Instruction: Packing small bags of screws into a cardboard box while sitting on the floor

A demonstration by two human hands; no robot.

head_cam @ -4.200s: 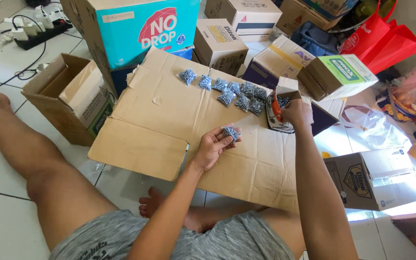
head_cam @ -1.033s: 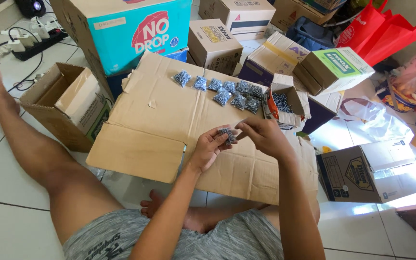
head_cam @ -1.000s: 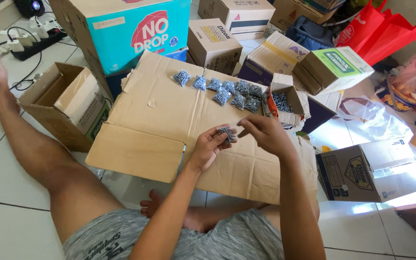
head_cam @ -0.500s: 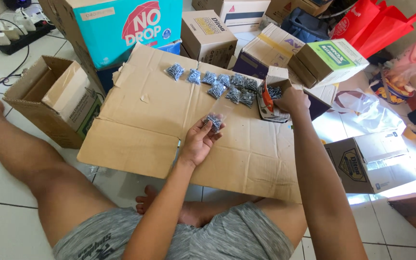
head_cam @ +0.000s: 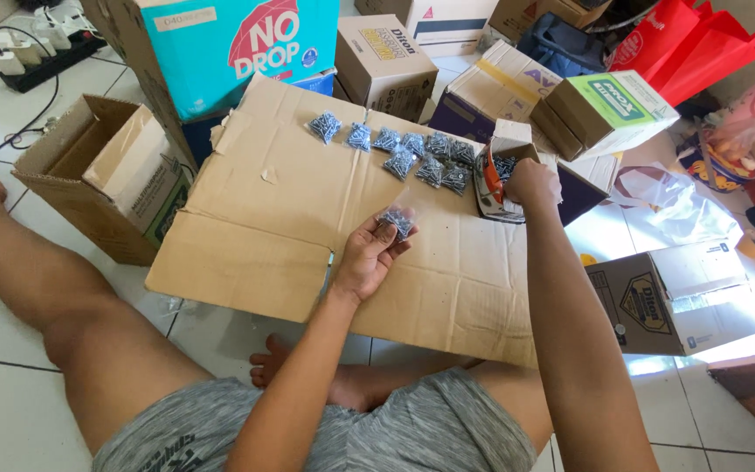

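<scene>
Currently, in the head view, the left hand [head_cam: 369,260] is cupping a small clear bag of dark screws [head_cam: 396,220] palm-up, its grip closed lightly around the bag, above the flattened cardboard sheet [head_cam: 273,218] lying on the tiled floor [head_cam: 2,385]. Holding it palm-up is apparently keeping the bag's mouth upward. The right hand [head_cam: 530,182] is reaching into the small open box [head_cam: 504,166] at the sheet's far right; fingers are curling inward, but whether the grip is holding anything cannot be told. Filled bags [head_cam: 399,153], glossy and lumpy, are lying in a row along the far edge. A blue carton [head_cam: 238,48] is standing beyond.
</scene>
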